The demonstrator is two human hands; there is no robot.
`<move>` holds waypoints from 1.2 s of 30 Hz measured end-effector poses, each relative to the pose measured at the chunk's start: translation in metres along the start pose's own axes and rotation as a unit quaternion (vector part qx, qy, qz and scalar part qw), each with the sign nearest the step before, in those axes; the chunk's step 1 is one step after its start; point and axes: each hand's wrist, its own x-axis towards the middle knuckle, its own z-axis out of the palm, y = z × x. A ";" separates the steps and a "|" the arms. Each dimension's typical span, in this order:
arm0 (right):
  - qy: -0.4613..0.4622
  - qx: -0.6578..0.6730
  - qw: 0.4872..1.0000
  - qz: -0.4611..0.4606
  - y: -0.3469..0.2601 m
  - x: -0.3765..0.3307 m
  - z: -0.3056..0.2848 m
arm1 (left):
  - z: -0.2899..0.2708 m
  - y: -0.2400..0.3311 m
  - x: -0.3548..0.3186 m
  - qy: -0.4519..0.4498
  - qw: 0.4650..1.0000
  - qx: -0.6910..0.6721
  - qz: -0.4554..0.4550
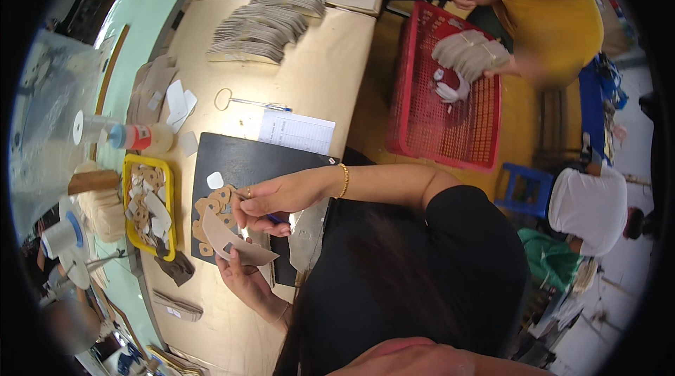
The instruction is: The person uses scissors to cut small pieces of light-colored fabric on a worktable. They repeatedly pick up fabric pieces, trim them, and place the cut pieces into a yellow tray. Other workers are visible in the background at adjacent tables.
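My left hand (245, 283) grips a curved, pale beige sheet piece (226, 237) by its lower edge, thumb on top. The piece is tilted above a black board (239, 154). Close to its upper side, my right hand (281, 197), with a gold bracelet at the wrist, pinches a slim pen-like tool with a blue part (275, 219); its tip is hard to make out. Under and beside the piece, several small tan cut-outs with holes (211, 209) lie on the board. A small white patch (215, 180) rests next to them.
A yellow basket (128, 197) of scraps stands by a bottle (133, 137) and thread spools (62, 235). Scissors (253, 103), a printed sheet (299, 130) and stacked beige pieces (256, 28) lie farther along the table. A person in yellow (555, 24) handles grey pieces over a red crate (443, 140).
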 end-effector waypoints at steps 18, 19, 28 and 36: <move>0.078 -0.122 0.987 0.075 0.002 0.013 -0.003 | 0.007 0.003 -0.009 0.034 0.999 -0.040 -0.003; 0.076 -0.123 0.986 0.081 0.003 0.015 -0.002 | 0.006 0.003 -0.010 0.039 0.999 -0.037 -0.006; 0.094 -0.148 0.980 0.093 -0.009 0.014 -0.010 | 0.003 0.005 -0.006 0.046 0.998 -0.040 0.003; 0.228 -0.217 0.947 0.061 -0.034 0.000 -0.036 | 0.007 0.005 -0.008 0.038 0.998 -0.053 0.000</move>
